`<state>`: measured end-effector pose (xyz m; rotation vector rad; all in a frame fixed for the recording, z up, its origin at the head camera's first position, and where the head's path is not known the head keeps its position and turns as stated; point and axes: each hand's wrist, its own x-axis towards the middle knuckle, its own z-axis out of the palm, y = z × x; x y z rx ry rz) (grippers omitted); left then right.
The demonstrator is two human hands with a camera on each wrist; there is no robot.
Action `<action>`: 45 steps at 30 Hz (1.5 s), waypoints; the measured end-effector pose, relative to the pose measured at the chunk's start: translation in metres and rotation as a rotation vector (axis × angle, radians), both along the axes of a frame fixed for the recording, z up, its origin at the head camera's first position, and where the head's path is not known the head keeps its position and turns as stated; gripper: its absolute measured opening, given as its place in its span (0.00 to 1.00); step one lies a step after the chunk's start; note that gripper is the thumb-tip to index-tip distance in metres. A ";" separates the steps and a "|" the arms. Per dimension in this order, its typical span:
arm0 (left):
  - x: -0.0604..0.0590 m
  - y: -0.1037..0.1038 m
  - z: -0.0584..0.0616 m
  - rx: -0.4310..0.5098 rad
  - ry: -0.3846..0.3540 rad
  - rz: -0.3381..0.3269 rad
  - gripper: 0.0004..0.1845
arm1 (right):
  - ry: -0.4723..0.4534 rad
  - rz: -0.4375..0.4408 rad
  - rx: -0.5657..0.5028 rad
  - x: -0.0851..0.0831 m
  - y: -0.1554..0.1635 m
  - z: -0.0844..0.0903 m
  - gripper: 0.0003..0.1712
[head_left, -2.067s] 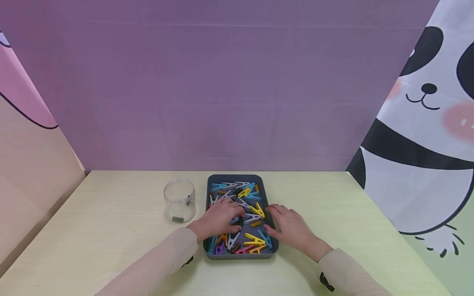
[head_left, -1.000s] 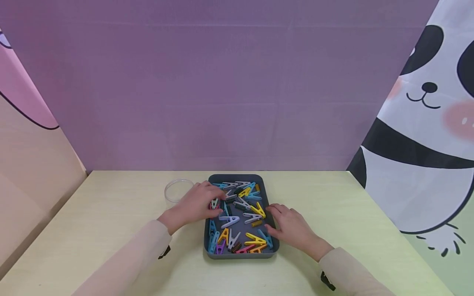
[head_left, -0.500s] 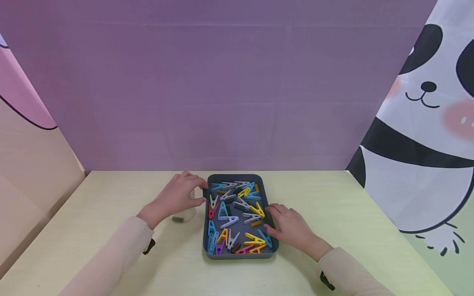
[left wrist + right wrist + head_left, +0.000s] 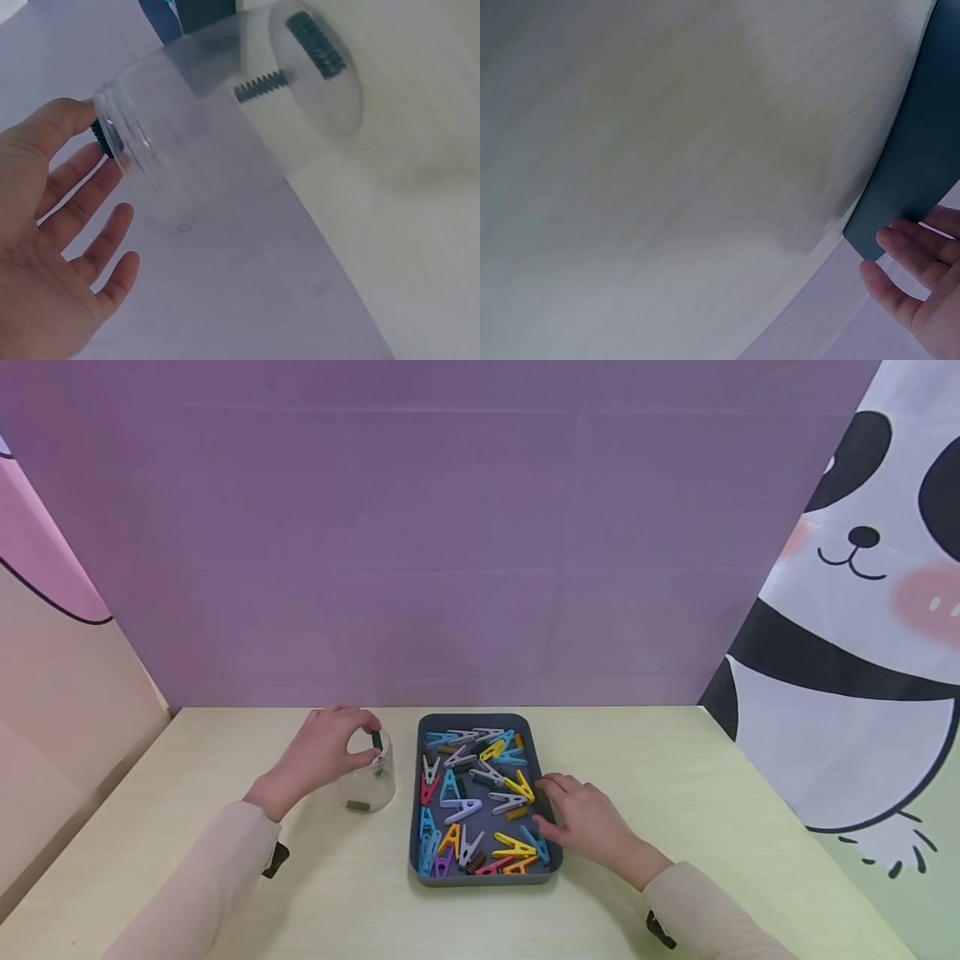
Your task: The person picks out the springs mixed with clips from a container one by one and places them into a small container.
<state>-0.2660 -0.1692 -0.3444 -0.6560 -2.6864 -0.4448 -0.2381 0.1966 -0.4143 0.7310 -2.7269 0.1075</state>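
My left hand (image 4: pixel 318 752) pinches a dark coil spring (image 4: pixel 377 740) between thumb and fingers at the mouth of a clear round jar (image 4: pixel 371 789). In the left wrist view, that spring (image 4: pixel 103 139) is at the jar's rim, partly covered by the fingers. Inside the jar are a thin spring (image 4: pixel 261 86) and a thicker dark spring (image 4: pixel 315 45). My right hand (image 4: pixel 592 827) rests its fingertips against the right side of a dark grey tray (image 4: pixel 487 881), fingers loosely bent. The tray holds several colourful clothespins (image 4: pixel 462 810) and loose springs (image 4: pixel 517 814).
The pale wooden table (image 4: pixel 225 827) carries the jar to the left of the tray, a small gap between them. A purple backdrop (image 4: pixel 450 543) stands behind the table's far edge. A panda-printed panel (image 4: pixel 862 652) stands at the right.
My left hand has come out of the tray with a dark spring and moved left to the jar's mouth. The right hand has stayed at the tray's side.
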 end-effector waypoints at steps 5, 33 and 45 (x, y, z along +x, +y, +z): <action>-0.001 -0.008 -0.004 -0.006 -0.015 0.033 0.17 | 0.001 0.002 0.004 0.000 0.000 -0.001 0.29; -0.011 -0.012 -0.008 -0.049 -0.081 0.062 0.15 | 0.032 0.021 0.003 0.000 0.001 -0.001 0.28; -0.009 -0.013 -0.009 -0.046 -0.062 0.047 0.15 | 0.023 0.022 -0.002 0.000 0.000 0.000 0.28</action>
